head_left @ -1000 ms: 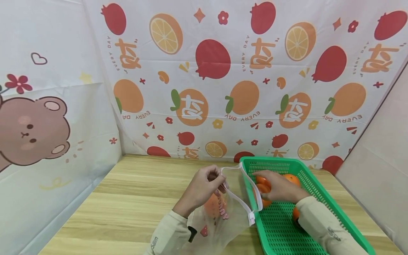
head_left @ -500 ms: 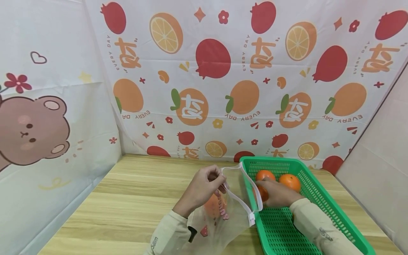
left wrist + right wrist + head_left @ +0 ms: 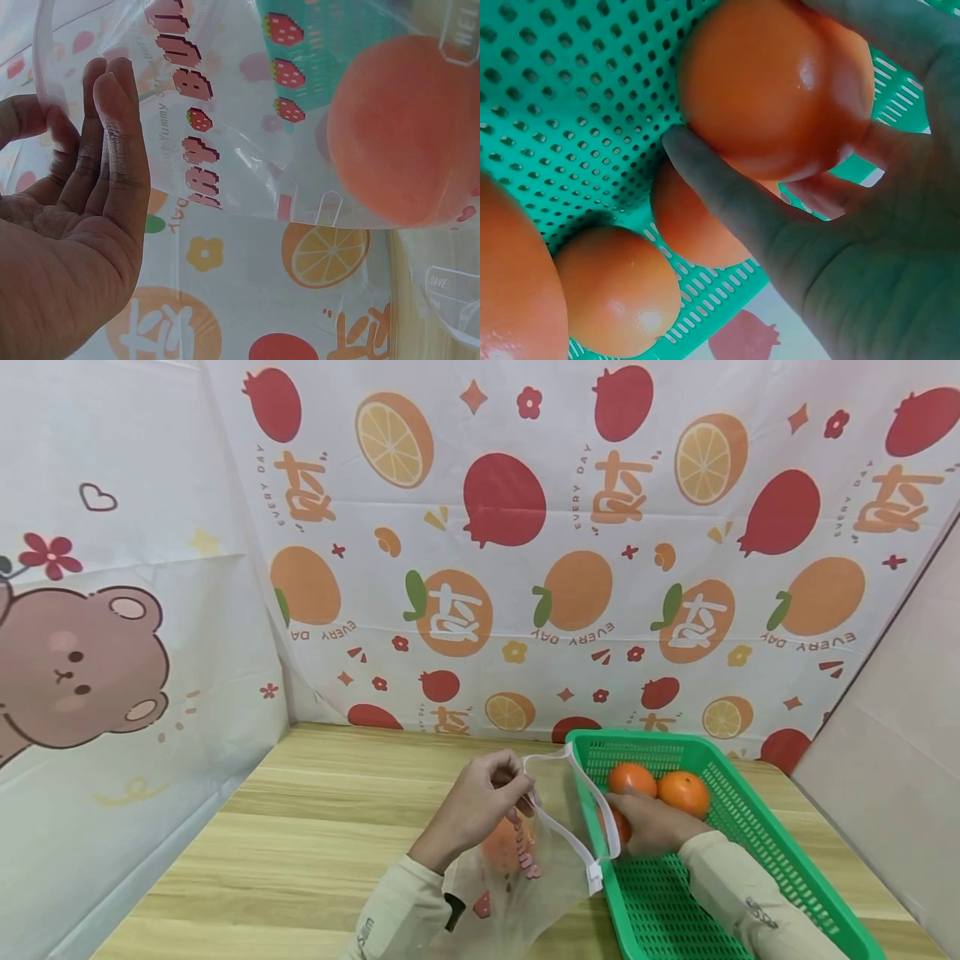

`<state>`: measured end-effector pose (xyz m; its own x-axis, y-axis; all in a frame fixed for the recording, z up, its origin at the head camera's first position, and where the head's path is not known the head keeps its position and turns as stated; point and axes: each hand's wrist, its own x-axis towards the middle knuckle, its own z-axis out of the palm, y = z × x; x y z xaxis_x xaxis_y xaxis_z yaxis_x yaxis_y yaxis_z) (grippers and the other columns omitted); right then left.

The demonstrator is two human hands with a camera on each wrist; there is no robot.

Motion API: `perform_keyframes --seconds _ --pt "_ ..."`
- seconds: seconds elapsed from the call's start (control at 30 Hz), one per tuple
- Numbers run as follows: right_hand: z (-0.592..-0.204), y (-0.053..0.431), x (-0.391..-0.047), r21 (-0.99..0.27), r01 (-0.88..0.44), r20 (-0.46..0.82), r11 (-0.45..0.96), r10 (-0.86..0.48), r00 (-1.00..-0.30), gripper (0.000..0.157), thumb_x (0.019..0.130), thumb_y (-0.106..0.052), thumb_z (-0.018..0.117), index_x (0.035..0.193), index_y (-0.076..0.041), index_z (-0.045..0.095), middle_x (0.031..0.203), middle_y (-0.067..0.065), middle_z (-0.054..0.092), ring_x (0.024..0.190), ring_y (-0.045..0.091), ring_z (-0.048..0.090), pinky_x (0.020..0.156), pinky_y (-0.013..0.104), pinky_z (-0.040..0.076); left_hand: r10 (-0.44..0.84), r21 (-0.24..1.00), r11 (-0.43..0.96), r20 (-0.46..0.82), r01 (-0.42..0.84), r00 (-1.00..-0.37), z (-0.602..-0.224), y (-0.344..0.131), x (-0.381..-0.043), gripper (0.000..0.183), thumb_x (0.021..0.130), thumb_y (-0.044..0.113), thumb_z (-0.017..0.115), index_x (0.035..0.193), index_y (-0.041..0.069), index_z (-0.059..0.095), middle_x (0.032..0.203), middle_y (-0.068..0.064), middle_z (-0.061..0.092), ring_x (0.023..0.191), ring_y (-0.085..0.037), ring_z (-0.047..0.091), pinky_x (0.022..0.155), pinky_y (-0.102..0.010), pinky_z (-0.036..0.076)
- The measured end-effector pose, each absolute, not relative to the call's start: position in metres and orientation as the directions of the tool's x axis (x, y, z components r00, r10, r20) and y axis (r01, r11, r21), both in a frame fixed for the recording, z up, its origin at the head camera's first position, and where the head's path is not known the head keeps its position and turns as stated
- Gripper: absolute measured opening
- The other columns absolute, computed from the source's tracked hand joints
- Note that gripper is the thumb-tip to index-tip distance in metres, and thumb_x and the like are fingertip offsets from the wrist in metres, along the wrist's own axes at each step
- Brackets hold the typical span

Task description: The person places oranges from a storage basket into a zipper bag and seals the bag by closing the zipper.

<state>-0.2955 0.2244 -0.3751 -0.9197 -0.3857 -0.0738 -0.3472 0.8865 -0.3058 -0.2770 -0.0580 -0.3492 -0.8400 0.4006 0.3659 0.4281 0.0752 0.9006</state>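
Note:
My left hand (image 3: pixel 483 797) pinches the rim of a clear zip bag (image 3: pixel 517 914) between thumb and index finger; its other fingers extend in the left wrist view. The bag's mouth gapes toward the basket, its pink zip strip and slider (image 3: pixel 595 877) at the basket's left edge. Inside the bag sits one orange (image 3: pixel 405 135). My right hand (image 3: pixel 656 822) reaches into the green basket (image 3: pixel 787 852) and grips another orange (image 3: pixel 772 90), thumb and fingers around it. Two more oranges, one farther left (image 3: pixel 632 779) and one beside it (image 3: pixel 683 793), lie at the basket's far end.
In the right wrist view a further orange (image 3: pixel 514 285) shows at the left edge; my right sleeve (image 3: pixel 738 885) crosses the basket. The wooden table (image 3: pixel 300 835) extends to the left. A fruit-print cloth (image 3: pixel 510 610) hangs behind.
My right hand has shifted back from the far oranges, uncovering them, and its fingers now close round the nearer orange by the basket's left wall. My left hand and the bag stay put.

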Motion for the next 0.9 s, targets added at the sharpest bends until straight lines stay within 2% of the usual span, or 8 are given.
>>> perform_keyframes --seconds 0.2,0.37,0.53,0.73,0.9 --pt "-0.372 0.229 -0.298 -0.335 -0.357 -0.077 0.872 -0.403 -0.912 0.057 0.066 -0.017 0.093 0.115 -0.014 0.063 0.100 -0.003 0.060 0.090 0.022 0.054 0.076 0.048 0.053 0.403 0.900 0.074 0.368 0.430 -0.838 -0.350 -0.058 -0.281 0.016 0.100 0.011 0.059 0.087 0.001 0.059 0.078 -0.007 0.072 0.072 -0.024 0.071 0.061 -0.031 0.058" --pt "-0.366 0.236 -0.298 -0.320 -0.306 -0.033 0.897 -0.333 -0.942 0.067 0.064 -0.021 0.094 0.122 -0.012 0.062 0.107 0.002 0.061 0.090 0.023 0.056 0.075 0.047 0.053 0.407 0.900 0.075 0.365 0.429 -0.837 -0.351 -0.058 -0.285 0.017 0.100 0.011 0.059 0.087 0.002 0.059 0.078 -0.007 0.072 0.073 -0.024 0.071 0.061 -0.031 0.058" --pt "-0.355 0.240 -0.296 -0.306 -0.237 0.060 0.922 -0.230 -0.971 0.078 0.069 -0.025 0.092 0.135 -0.003 0.056 0.115 0.014 0.059 0.090 0.027 0.057 0.073 0.047 0.053 0.409 0.902 0.072 0.362 0.425 -0.838 -0.352 -0.058 -0.285 0.017 0.100 0.012 0.059 0.087 0.001 0.059 0.079 -0.007 0.072 0.073 -0.024 0.071 0.061 -0.031 0.058" --pt "-0.343 0.238 -0.292 -0.340 -0.211 0.205 0.916 -0.147 -0.968 0.075 0.076 -0.028 0.089 0.136 -0.002 0.053 0.119 0.019 0.056 0.097 0.033 0.057 0.078 0.054 0.055 0.407 0.901 0.073 0.364 0.428 -0.838 -0.352 -0.057 -0.280 0.017 0.100 0.012 0.059 0.087 0.001 0.059 0.079 -0.007 0.072 0.073 -0.025 0.071 0.061 -0.032 0.059" --pt "-0.336 0.234 -0.290 -0.381 -0.269 0.331 0.885 -0.141 -0.933 0.072 0.080 -0.030 0.086 0.137 -0.003 0.051 0.123 0.021 0.056 0.100 0.036 0.058 0.077 0.056 0.056 0.403 0.900 0.081 0.364 0.429 -0.840 -0.353 -0.056 -0.277 0.017 0.100 0.011 0.059 0.086 0.001 0.059 0.079 -0.007 0.072 0.072 -0.024 0.071 0.061 -0.033 0.059"
